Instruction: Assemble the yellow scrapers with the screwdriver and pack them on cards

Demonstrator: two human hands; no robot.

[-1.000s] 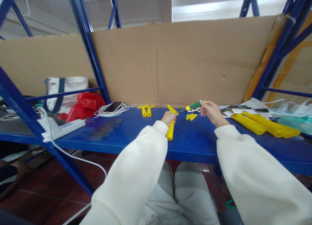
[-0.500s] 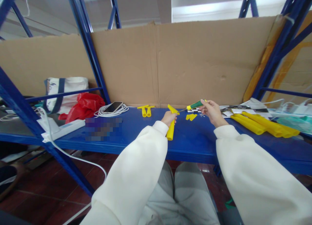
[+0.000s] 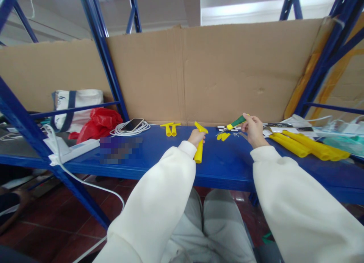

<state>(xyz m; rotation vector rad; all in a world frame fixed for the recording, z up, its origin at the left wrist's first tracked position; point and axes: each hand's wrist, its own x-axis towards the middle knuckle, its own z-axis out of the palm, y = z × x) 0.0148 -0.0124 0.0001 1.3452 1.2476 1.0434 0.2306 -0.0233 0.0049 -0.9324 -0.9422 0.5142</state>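
Note:
My left hand (image 3: 196,137) is closed around a yellow T-shaped tube handle (image 3: 199,153), its crosspiece leaning up above my fingers. In my right hand (image 3: 253,129) I grip a screwdriver (image 3: 237,122) with a green and yellow handle, its shaft pointing down to the left, apart from the yellow piece. Below the shaft lie small flat yellow pieces (image 3: 223,136). Beside them are tiny silvery bits (image 3: 235,134), probably screws, too small to make out well. Two more yellow T-shaped pieces (image 3: 171,130) rest near the cardboard, left of my left hand.
Several yellow tubes (image 3: 307,146) lie on the blue tabletop (image 3: 224,168) at the right. On the left are a phone (image 3: 133,125) on a coiled white cable, a white power strip (image 3: 74,151) and a red plastic bag (image 3: 99,124). Cardboard (image 3: 227,73) stands behind.
My right hand has drawn the screwdriver away to the right, so its tip has left the yellow T-shaped handle. My left hand stays almost in place.

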